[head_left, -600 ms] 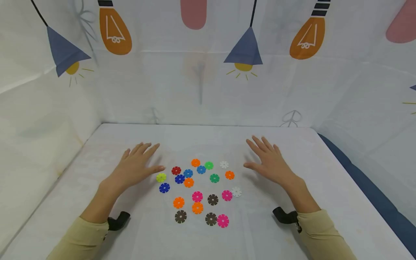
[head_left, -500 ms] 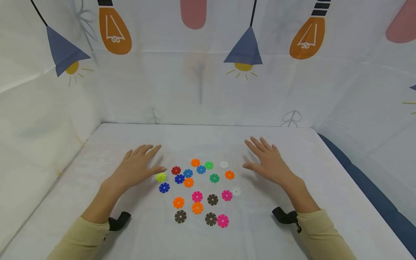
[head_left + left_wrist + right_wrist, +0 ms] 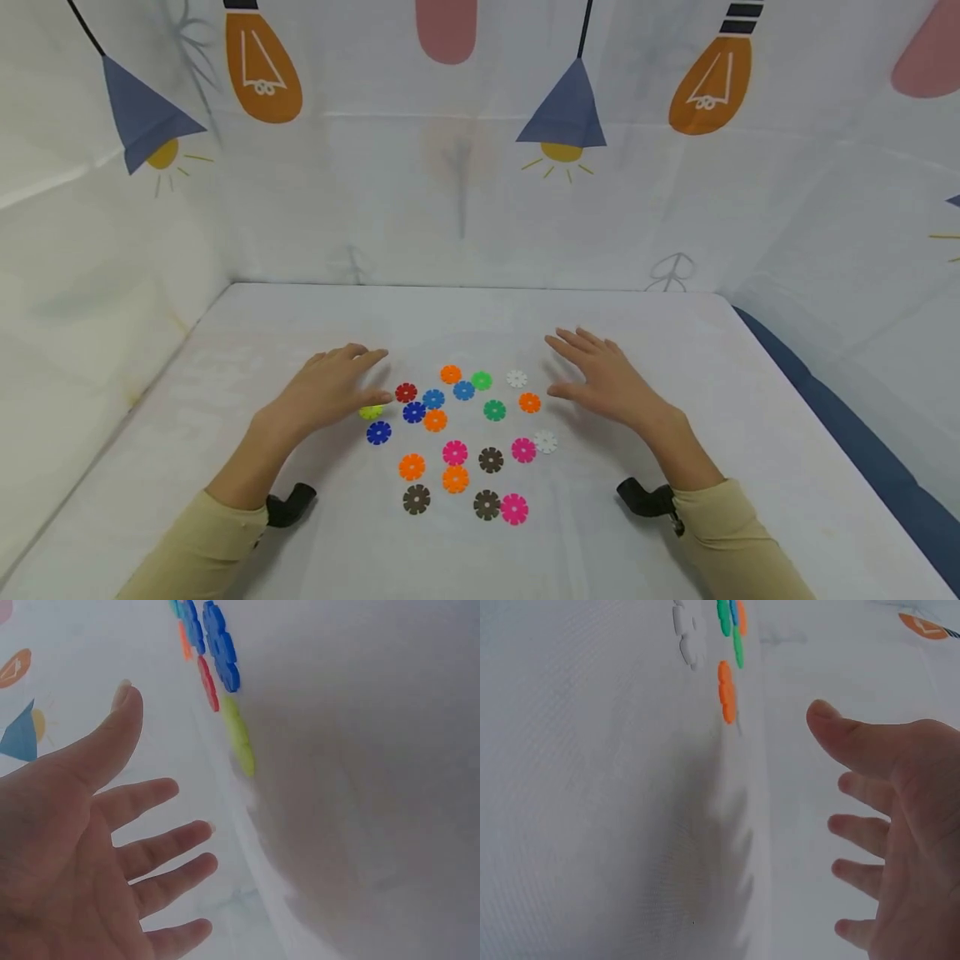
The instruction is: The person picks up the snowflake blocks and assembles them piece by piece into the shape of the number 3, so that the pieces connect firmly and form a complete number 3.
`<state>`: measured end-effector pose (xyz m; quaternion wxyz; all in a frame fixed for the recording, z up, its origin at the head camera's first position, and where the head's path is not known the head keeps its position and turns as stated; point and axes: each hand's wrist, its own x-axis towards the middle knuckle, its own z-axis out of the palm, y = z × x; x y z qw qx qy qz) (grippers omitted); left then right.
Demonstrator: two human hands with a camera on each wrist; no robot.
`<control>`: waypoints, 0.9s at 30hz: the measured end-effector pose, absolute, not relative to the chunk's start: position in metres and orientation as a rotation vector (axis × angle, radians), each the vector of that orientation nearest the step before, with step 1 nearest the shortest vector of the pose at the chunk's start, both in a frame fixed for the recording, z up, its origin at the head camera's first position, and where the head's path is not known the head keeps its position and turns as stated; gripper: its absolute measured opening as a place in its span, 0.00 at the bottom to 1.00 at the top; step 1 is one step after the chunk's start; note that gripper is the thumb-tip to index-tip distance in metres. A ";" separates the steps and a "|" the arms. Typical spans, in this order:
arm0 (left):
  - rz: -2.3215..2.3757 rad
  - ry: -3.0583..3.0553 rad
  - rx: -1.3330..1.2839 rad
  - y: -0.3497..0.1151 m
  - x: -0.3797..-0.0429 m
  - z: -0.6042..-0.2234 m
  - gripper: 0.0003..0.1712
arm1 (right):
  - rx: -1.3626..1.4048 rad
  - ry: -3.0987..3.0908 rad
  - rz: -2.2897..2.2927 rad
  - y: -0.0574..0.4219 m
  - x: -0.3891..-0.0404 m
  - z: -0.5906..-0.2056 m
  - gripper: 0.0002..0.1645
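Several notched, flower-shaped plastic discs lie flat in a loose group on the white table [image 3: 600,533]. My left hand [image 3: 326,392] hovers at the group's left side, fingers spread and holding nothing. Its thumb overlaps the yellow disc [image 3: 371,412] in the head view; a red disc [image 3: 406,392] and a dark blue disc [image 3: 378,432] are close by. On the other side my right hand [image 3: 611,383] is held over the table, also spread and holding nothing. Nearest its thumb is an orange disc [image 3: 529,403], with a white disc [image 3: 517,379] just beyond.
Brown discs [image 3: 487,505] and pink discs [image 3: 514,509] lie toward the near side. A white cloth backdrop [image 3: 465,208] printed with lamps and bulbs rises behind the table. Black wrist mounts [image 3: 291,505] sit at both cuffs. Blue fabric [image 3: 847,425] shows beyond the right edge.
Both hands have moved inward toward the discs and slightly nearer, the left rightward and the right leftward. The left thumb now overlaps the yellow disc. The discs stay in place.
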<state>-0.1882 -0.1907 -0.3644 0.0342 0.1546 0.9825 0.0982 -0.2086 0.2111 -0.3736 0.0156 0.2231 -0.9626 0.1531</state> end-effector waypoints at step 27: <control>0.283 2.964 0.609 -0.156 -0.196 -0.367 0.28 | 0.859 -3.037 0.542 0.190 -0.201 -0.385 0.24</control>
